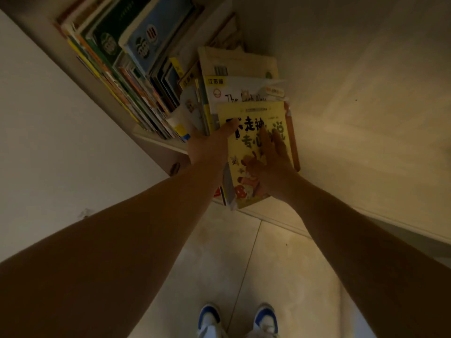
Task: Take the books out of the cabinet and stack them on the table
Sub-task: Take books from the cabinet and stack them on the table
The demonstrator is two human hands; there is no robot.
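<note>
books: we've got a loose bundle (246, 93) half out of the cabinet (156, 140), yellow book (256, 142) on top, leaning toward us over the floor
long axis: runs near-to-far, near end sticking out past the shelf edge
left hand (210, 142): at the bundle's left edge, thumb across the yellow cover, fingers hidden behind, so we'd call it gripping
right hand (271, 164): flat on the cover, fingers straight, just pressing
nearer hand: both right on it, left has the real hold
rest of shelf: more books (127, 69) upright to the far left
table: not in view, so we reckon it's pull toward us, then turn
</note>
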